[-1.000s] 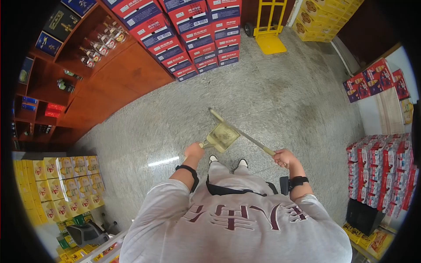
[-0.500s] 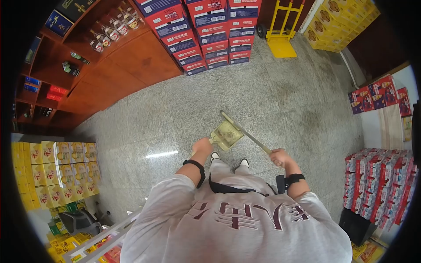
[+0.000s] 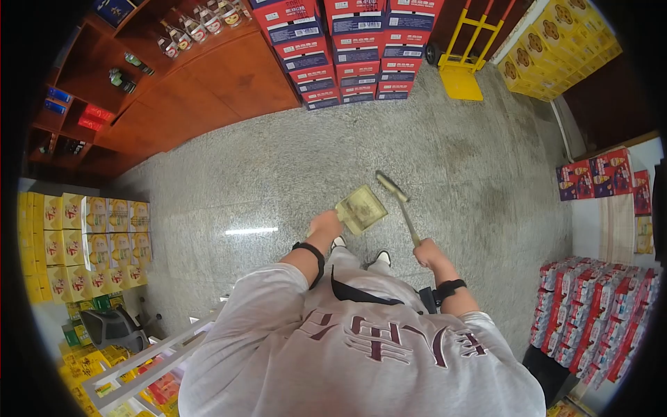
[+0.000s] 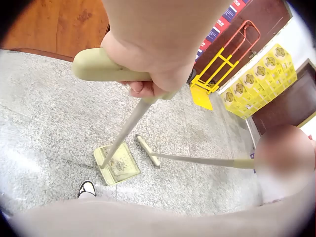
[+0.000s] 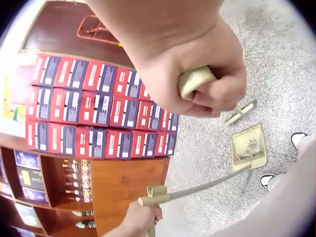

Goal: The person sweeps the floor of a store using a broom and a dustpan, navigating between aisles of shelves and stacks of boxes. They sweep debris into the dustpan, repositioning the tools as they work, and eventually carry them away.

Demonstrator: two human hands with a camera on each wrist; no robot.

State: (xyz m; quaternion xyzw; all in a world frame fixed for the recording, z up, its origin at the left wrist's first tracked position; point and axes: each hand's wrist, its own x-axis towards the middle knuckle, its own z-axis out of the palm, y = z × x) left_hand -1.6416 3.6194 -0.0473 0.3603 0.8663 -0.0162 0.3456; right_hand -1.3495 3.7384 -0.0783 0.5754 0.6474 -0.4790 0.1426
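Observation:
My left hand [image 3: 325, 226] grips the pale green handle of a long-handled dustpan [image 3: 361, 210], its fingers wrapped round the grip in the left wrist view. The pan lies in front of my feet, and greyish dirt [image 5: 251, 147] shows inside it in the right wrist view. In my right hand [image 3: 432, 254] is the end of a broom handle, with the fingers curled round it. The broom head [image 4: 148, 151], narrow and pale with a dark bristle edge, stands on the floor just beyond the pan, apart from its rim.
Red and blue cartons [image 3: 358, 52] are stacked ahead beside a wooden cabinet [image 3: 201, 97] with bottles. A yellow hand truck [image 3: 462, 82] stands at the far right. Shrink-wrapped packs [image 3: 590, 313] are piled on the right, yellow cartons [image 3: 104, 243] on the left. Speckled floor [image 3: 278, 160] lies between.
The broom head, which overlapped the dustpan's far edge earlier, has swung right, clear of the pan. My right hand has come slightly left. The head view has turned, shifting the surroundings.

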